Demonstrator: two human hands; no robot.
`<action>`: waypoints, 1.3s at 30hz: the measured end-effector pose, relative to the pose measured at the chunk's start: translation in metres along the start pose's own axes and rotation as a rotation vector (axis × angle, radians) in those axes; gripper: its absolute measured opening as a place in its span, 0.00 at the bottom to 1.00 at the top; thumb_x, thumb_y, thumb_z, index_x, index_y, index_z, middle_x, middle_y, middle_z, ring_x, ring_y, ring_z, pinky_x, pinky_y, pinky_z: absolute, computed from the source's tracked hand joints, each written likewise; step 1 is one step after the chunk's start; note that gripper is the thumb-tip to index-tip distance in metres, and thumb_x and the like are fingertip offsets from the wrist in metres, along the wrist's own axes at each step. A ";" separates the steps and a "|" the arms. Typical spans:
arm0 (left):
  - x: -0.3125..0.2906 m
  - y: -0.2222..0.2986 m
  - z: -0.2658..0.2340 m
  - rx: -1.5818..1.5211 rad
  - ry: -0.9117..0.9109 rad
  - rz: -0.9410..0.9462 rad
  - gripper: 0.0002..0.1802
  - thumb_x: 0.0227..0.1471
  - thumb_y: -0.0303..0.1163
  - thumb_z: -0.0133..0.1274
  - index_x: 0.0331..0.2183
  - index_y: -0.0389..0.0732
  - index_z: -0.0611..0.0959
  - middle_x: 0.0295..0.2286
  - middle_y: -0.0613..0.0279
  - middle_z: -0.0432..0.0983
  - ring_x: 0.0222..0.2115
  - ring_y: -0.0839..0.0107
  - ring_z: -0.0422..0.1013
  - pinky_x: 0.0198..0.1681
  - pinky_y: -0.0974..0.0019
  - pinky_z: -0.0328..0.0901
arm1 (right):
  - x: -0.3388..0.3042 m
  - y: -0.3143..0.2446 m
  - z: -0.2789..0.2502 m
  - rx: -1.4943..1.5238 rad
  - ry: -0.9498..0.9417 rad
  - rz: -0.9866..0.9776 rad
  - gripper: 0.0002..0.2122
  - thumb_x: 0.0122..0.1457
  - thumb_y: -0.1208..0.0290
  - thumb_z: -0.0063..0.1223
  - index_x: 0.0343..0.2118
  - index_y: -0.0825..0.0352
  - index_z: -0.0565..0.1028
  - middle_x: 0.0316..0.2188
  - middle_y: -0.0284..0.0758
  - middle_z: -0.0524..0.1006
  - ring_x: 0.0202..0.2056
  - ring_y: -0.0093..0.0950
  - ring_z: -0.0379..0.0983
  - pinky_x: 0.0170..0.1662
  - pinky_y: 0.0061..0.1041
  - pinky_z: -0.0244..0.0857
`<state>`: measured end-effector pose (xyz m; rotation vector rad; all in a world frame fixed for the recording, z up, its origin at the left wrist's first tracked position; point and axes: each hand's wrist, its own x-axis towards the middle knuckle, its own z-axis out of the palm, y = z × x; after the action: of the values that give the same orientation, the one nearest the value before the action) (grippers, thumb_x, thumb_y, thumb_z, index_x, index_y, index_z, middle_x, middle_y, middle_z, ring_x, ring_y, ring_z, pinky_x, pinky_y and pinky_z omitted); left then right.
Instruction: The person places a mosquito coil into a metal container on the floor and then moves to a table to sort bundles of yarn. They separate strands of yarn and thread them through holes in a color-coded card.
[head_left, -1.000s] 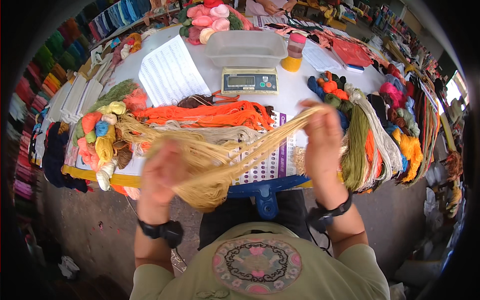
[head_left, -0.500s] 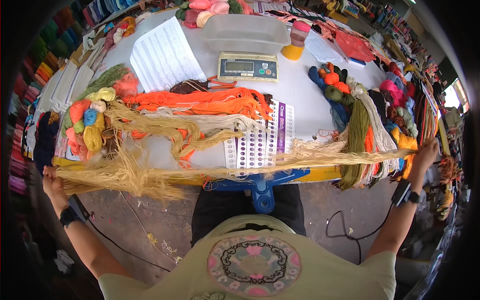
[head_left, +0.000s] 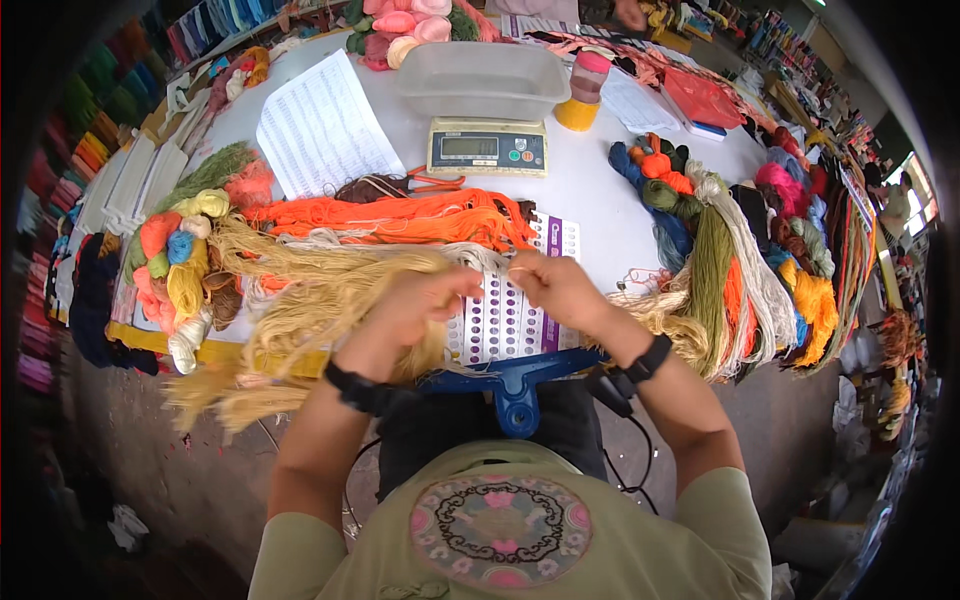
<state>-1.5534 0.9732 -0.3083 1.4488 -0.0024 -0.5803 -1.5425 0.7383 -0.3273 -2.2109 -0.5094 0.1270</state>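
My left hand [head_left: 425, 303] is over a thick bundle of straw-yellow thread [head_left: 300, 325], at the table's front edge. Its fingers point right, partly stretched out and slightly apart. Close by on the right, my right hand [head_left: 556, 287] is closed, thumb against curled forefinger; whatever it pinches is too small or hidden to make out. Beneath both hands lies a white and purple card with rows of holes [head_left: 500, 325]. Bright orange skeins [head_left: 390, 217] lie just behind, with white thread [head_left: 465, 255] in front of them. The yellow bundle's loose ends hang over the edge.
Beyond the skeins are a scale [head_left: 487, 146] with a clear plastic tray [head_left: 485, 80], a printed sheet [head_left: 325, 130], orange-handled pliers [head_left: 437, 181] and a pink-lidded jar [head_left: 586, 92]. Coloured skeins [head_left: 750, 230] crowd the right; small yarn balls [head_left: 180, 242] the left. A blue bracket [head_left: 515, 388] juts from the front edge.
My hands have come from wide apart, where they stretched the yellow thread across the table, to close together at the middle. The yellow bundle now lies slack under my left arm.
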 end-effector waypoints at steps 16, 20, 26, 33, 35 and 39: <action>0.041 -0.038 0.035 0.906 0.265 0.135 0.15 0.49 0.38 0.55 0.35 0.37 0.78 0.21 0.60 0.74 0.15 0.73 0.69 0.22 0.67 0.66 | 0.002 0.010 0.009 -0.025 -0.007 -0.021 0.04 0.61 0.68 0.48 0.36 0.60 0.72 0.17 0.38 0.71 0.18 0.31 0.69 0.26 0.28 0.64; 0.040 -0.041 0.024 0.717 0.266 0.054 0.17 0.48 0.40 0.56 0.36 0.36 0.78 0.22 0.59 0.76 0.16 0.71 0.71 0.25 0.66 0.67 | 0.003 0.006 0.008 -0.021 -0.006 -0.031 0.05 0.60 0.65 0.47 0.36 0.57 0.72 0.22 0.41 0.75 0.26 0.43 0.73 0.30 0.38 0.66; 0.032 -0.015 0.033 0.901 0.191 -0.112 0.23 0.52 0.50 0.47 0.37 0.39 0.81 0.24 0.51 0.77 0.25 0.61 0.75 0.35 0.60 0.66 | 0.001 0.013 0.009 -0.103 0.007 -0.069 0.04 0.60 0.68 0.49 0.37 0.58 0.71 0.19 0.39 0.72 0.21 0.36 0.72 0.26 0.31 0.65; 0.028 -0.018 0.024 0.139 0.184 -0.112 0.13 0.53 0.35 0.53 0.22 0.37 0.79 0.12 0.67 0.66 0.12 0.79 0.60 0.15 0.71 0.54 | 0.001 -0.012 0.005 -0.188 -0.017 -0.001 0.05 0.61 0.68 0.47 0.39 0.58 0.66 0.16 0.37 0.72 0.20 0.37 0.72 0.25 0.34 0.64; 0.033 -0.026 0.020 0.125 0.179 -0.125 0.14 0.53 0.32 0.53 0.19 0.38 0.78 0.12 0.69 0.64 0.12 0.80 0.59 0.15 0.71 0.52 | 0.003 -0.013 0.007 -0.163 -0.018 0.054 0.05 0.61 0.68 0.46 0.38 0.59 0.64 0.15 0.38 0.72 0.20 0.36 0.72 0.24 0.34 0.64; 0.039 -0.030 0.019 0.137 0.132 -0.089 0.15 0.52 0.32 0.55 0.16 0.39 0.76 0.12 0.69 0.65 0.12 0.80 0.59 0.15 0.72 0.50 | 0.006 -0.009 0.016 -0.160 -0.004 0.062 0.05 0.61 0.68 0.46 0.36 0.59 0.64 0.16 0.37 0.72 0.20 0.35 0.73 0.24 0.33 0.64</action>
<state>-1.5370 0.9408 -0.3466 1.6251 0.1292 -0.5642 -1.5442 0.7570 -0.3297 -2.3841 -0.4674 0.1276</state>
